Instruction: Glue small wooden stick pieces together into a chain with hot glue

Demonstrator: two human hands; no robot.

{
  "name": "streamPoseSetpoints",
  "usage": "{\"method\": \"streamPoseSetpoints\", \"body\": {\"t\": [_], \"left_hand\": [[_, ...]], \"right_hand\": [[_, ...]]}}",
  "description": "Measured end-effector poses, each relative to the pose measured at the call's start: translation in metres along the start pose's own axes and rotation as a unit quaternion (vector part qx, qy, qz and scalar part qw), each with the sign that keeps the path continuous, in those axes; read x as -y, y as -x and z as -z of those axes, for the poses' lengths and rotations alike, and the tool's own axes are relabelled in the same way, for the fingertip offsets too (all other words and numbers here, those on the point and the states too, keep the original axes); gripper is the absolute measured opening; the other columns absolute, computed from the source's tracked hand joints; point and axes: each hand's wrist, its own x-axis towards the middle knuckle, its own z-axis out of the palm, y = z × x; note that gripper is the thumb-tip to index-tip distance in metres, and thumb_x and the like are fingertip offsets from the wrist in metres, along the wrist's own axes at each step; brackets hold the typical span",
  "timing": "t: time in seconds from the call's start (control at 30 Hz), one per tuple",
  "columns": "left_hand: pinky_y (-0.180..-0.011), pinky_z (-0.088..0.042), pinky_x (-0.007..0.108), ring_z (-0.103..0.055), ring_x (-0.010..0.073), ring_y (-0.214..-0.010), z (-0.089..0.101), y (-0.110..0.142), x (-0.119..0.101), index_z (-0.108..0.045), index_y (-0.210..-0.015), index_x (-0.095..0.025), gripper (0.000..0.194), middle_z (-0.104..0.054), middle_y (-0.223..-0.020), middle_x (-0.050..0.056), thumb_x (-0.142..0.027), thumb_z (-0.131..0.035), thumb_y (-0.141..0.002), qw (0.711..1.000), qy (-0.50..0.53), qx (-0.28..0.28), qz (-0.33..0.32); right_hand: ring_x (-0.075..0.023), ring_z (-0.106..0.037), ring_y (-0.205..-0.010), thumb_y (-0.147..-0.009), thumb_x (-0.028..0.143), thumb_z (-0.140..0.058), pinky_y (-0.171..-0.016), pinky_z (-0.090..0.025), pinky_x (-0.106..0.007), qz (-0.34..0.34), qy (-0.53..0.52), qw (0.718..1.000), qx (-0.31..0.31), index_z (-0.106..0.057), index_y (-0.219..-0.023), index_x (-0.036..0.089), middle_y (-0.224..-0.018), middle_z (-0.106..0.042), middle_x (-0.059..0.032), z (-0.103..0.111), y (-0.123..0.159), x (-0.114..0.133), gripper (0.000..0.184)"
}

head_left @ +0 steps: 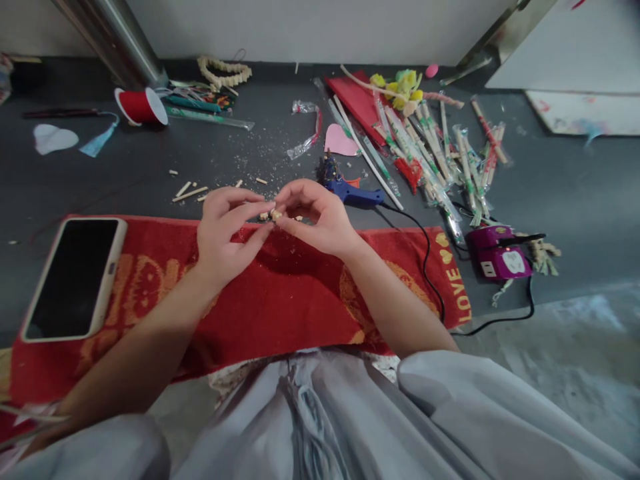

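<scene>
With fingertips nearly meeting, the left hand [231, 233] and right hand [317, 217] pinch a small wooden piece [275, 214].

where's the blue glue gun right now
In the head view, the blue glue gun lies on the dark table, just beyond the red towel, right of the right hand.
</scene>
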Motion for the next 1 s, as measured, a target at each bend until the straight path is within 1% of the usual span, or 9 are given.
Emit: {"method": "streamPoseSetpoints", "body": {"t": [0.2, 0.3, 0.4, 0.47, 0.53, 0.63, 0.73, 0.83, 1.0], "left_hand": [[-0.089, -0.05, 0.043, -0.065, 0.0221, -0.098, 0.0014, 0.0015, 0.0002, -0.071, -0.107, -0.034, 0.027, -0.07, -0.1, 0.003, -0.026, -0.074, -0.081, 0.999, 0.021, 0.02, 0.019], [-0.086, -0.051, 0.042, -0.066, 0.0216, -0.094, 0.0007, 0.0013, 0.0003, -0.072, -0.102, -0.033, 0.022, -0.071, -0.098, 0.003, -0.027, -0.075, -0.081, 0.999, 0.03, 0.01, 0.026], [-0.084, -0.053, 0.04, -0.066, 0.0205, -0.094, -0.0003, 0.0009, 0.0004, -0.072, -0.097, -0.031, 0.015, -0.07, -0.097, 0.003, -0.029, -0.073, -0.083, 0.996, 0.049, 0.015, 0.066], [-0.085, -0.053, 0.04, -0.066, 0.02, -0.095, -0.0008, 0.001, 0.0007, -0.072, -0.095, -0.031, 0.009, -0.07, -0.098, 0.003, -0.032, -0.07, -0.086, 0.992, 0.07, 0.026, 0.104], [-0.086, -0.054, 0.04, -0.067, 0.0195, -0.095, -0.0013, 0.0014, 0.0015, -0.072, -0.093, -0.03, 0.008, -0.07, -0.099, 0.003, -0.034, -0.068, -0.087, 0.987, 0.094, 0.031, 0.125], [-0.085, -0.054, 0.038, -0.067, 0.0182, -0.094, -0.0021, 0.0026, 0.0034, -0.072, -0.093, -0.028, 0.008, -0.069, -0.098, 0.003, -0.032, -0.07, -0.086, 0.985, 0.121, 0.03, 0.121], [-0.085, -0.054, 0.037, -0.066, 0.0176, -0.094, -0.0025, 0.0036, 0.0049, -0.072, -0.092, -0.027, 0.008, -0.069, -0.098, 0.003, -0.032, -0.07, -0.086, 0.985, 0.125, 0.034, 0.116], [-0.085, -0.053, 0.038, -0.067, 0.018, -0.093, -0.0023, 0.004, 0.0053, -0.072, -0.09, -0.029, 0.008, -0.07, -0.097, 0.003, -0.036, -0.069, -0.087, 0.983, 0.125, 0.042, 0.125], [-0.083, -0.054, 0.037, -0.067, 0.0175, -0.092, -0.0011, 0.0037, 0.0051, -0.072, -0.088, -0.03, 0.01, -0.07, -0.096, 0.003, -0.04, -0.071, -0.085, 0.983, 0.125, 0.045, 0.13]], "right_hand": [[-0.0093, -0.067, -0.087, -0.085, 0.049, -0.066, -0.08, -0.058, -0.023, 0.001, -0.014, 1.0, 0.006, -0.053, -0.103, 0.02, -0.093, -0.066, -0.0013, -0.0012, 0.0003, -0.0026, 0.036], [-0.0093, -0.067, -0.088, -0.084, 0.053, -0.066, -0.08, -0.058, -0.022, -0.001, -0.013, 1.0, 0.01, -0.054, -0.104, 0.02, -0.093, -0.067, -0.0015, -0.0013, 0.0003, -0.0047, 0.041], [-0.0093, -0.067, -0.085, -0.085, 0.054, -0.066, -0.079, -0.058, -0.022, 0.016, 0.004, 1.0, 0.004, -0.057, -0.104, 0.018, -0.093, -0.068, -0.0019, 0.0, 0.0002, -0.0054, 0.041], [-0.0091, -0.066, -0.082, -0.087, 0.051, -0.064, -0.077, -0.057, -0.023, 0.039, 0.032, 0.999, -0.006, -0.06, -0.104, 0.018, -0.093, -0.069, -0.0022, 0.0016, 0.0002, -0.0044, 0.038], [-0.0091, -0.066, -0.082, -0.09, 0.045, -0.063, -0.076, -0.057, -0.023, 0.067, 0.08, 0.995, -0.013, -0.063, -0.103, 0.017, -0.093, -0.07, -0.0026, 0.0033, 0.0002, -0.0025, 0.031], [-0.0088, -0.065, -0.082, -0.092, 0.035, -0.062, -0.077, -0.055, -0.023, 0.118, 0.153, 0.981, -0.012, -0.066, -0.104, 0.018, -0.093, -0.071, -0.0023, 0.005, 0.0, 0.0003, 0.021], [-0.0084, -0.064, -0.079, -0.091, 0.027, -0.065, -0.076, -0.054, -0.023, 0.158, 0.182, 0.97, -0.019, -0.07, -0.101, 0.018, -0.088, -0.072, -0.0009, 0.0049, -0.0005, 0.0012, 0.014], [-0.0084, -0.065, -0.078, -0.089, 0.026, -0.067, -0.074, -0.053, -0.022, 0.168, 0.178, 0.969, -0.032, -0.071, -0.095, 0.018, -0.085, -0.073, -0.0008, 0.0036, -0.0009, 0.0004, 0.011], [-0.0091, -0.065, -0.079, -0.09, 0.03, -0.066, -0.076, -0.053, -0.023, 0.159, 0.16, 0.974, -0.032, -0.071, -0.091, 0.017, -0.084, -0.072, -0.001, 0.0016, -0.0008, -0.0009, 0.014]]}}
